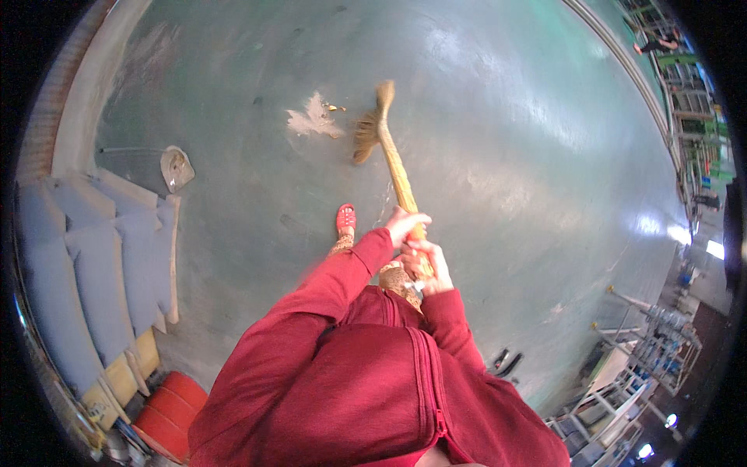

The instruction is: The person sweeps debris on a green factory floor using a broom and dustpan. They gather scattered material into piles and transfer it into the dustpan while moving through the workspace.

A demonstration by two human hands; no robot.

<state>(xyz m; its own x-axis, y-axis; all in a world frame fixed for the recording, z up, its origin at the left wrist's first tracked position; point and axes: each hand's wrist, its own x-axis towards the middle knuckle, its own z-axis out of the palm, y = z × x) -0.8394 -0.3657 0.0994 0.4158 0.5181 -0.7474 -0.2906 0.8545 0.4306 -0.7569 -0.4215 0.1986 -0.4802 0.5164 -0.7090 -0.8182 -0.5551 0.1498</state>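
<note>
Both hands, left [402, 224] and right [430, 268], fingers clamped on the broom [389, 148], dust patch [313, 119] at ten o'clock of its bristles unswept on the floor [506, 156]

Bright daylight is reflected as pale glare on the green floor [498, 101] toward the right, while strong fisheye bending and dark vignetting are seen at the rim.

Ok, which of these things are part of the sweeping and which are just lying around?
In use:
broom, gripped by left hand and right hand
pale debris patch on the green floor

Lying about:
dustpan
stacked grey panels
red cylinders
metal racks
</note>
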